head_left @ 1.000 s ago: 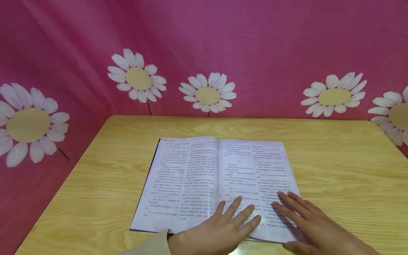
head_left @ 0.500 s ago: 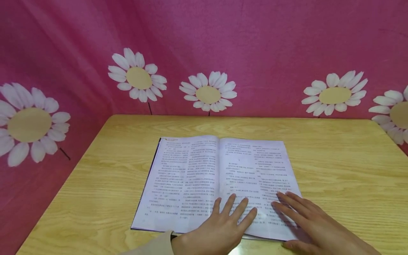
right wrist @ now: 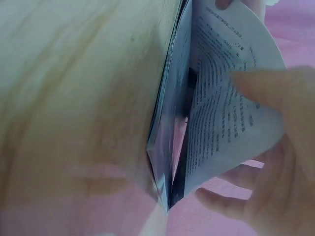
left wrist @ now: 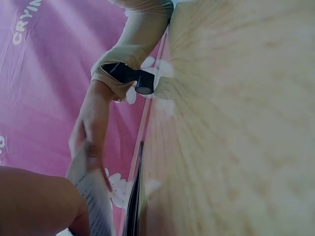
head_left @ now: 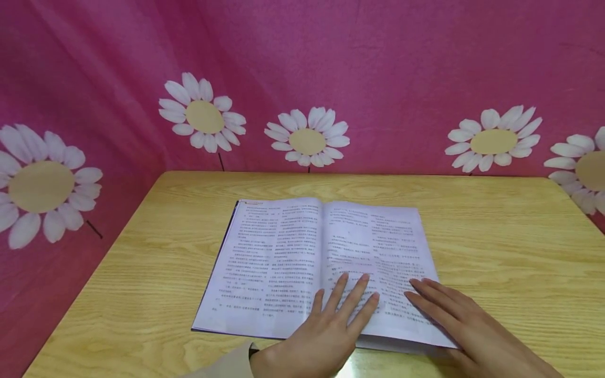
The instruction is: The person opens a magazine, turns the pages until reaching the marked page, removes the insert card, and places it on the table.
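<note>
A magazine (head_left: 269,252) with two-column print lies open on the table. On its right page (head_left: 397,247) the left hand (head_left: 321,336) rests near the lower edge, fingers straight and spread; in the left wrist view part of this hand (left wrist: 37,201) shows up close. The right hand (head_left: 482,325) holds the lower right corner of that page, fingers on top and thumb beneath. From the right wrist view, the lifted page (right wrist: 221,118) bows away from the pages under it, the right hand's thumb (right wrist: 261,88) against its printed underside.
The wooden table (head_left: 132,283) reaches back to a pink cloth (head_left: 378,58) printed with white daisies. A beige sleeve and a black wrist camera (left wrist: 128,76) are on the right arm in the left wrist view.
The right page's lower edge has risen off the pages below. The right thumb has gone under its corner, and the left hand has shifted slightly up the page.
</note>
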Demonstrator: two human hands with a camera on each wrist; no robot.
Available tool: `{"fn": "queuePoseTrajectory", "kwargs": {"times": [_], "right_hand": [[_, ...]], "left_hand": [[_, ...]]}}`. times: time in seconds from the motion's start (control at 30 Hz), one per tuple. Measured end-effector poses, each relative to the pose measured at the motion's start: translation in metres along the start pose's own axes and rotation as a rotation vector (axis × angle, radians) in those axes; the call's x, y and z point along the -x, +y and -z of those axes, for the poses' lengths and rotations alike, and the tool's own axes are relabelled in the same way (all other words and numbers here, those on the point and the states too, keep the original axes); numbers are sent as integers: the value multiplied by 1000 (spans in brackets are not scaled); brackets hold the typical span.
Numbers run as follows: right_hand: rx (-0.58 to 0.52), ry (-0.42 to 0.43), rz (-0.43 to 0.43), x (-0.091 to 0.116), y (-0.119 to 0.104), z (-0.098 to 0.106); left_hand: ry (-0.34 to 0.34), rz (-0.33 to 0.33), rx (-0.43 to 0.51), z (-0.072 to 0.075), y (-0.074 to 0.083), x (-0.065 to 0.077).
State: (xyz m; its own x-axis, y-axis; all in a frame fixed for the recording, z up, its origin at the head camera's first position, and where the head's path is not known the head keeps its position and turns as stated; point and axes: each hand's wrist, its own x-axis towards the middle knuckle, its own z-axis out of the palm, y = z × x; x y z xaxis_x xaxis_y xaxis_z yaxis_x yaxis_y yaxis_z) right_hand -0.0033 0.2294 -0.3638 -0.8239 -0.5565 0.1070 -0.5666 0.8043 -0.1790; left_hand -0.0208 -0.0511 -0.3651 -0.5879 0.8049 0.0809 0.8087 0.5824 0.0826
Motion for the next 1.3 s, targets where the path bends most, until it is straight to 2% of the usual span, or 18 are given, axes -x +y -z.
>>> {"fn": "queuePoseTrajectory", "kwargs": {"times": [0.13, 0.2, 0.3, 0.43, 0.6, 0.73, 0.87, 0.97, 1.03, 1.1, 1.2, 1.27, 1.3], "right_hand": [[58, 116, 109, -2, -6, 8], [65, 157, 131, -2, -10, 13], [59, 179, 132, -2, -16, 18], [59, 191, 129, -3, -17, 21], [44, 139, 47, -3, -12, 22], [40, 111, -18, -3, -6, 20], [34, 100, -56, -2, -5, 19], [6, 92, -65, -3, -7, 20], [-23, 93, -45, -4, -9, 19], [-30, 114, -9, -5, -10, 19], [15, 166, 43, -8, -8, 16], [57, 162, 24, -8, -5, 13], [61, 133, -11, -8, -3, 11]], "left_hand": [[31, 45, -14, -3, 0, -1], [34, 82, -31, -4, 0, -1], [-4, 160, -7, -4, 0, -1], [-54, 211, 18, -3, -1, -1], [-75, 194, -3, -1, -1, -1], [-79, 152, 55, 3, 0, 0], [-22, 118, 146, 6, -2, 0], [55, 106, 253, 8, -3, -1], [112, 81, 286, 9, -3, -1], [179, 39, 243, 11, -4, -1], [286, -8, 154, 13, -6, -1], [355, -30, 110, 16, -7, -1], [388, -40, 95, 17, -8, -1]]}}
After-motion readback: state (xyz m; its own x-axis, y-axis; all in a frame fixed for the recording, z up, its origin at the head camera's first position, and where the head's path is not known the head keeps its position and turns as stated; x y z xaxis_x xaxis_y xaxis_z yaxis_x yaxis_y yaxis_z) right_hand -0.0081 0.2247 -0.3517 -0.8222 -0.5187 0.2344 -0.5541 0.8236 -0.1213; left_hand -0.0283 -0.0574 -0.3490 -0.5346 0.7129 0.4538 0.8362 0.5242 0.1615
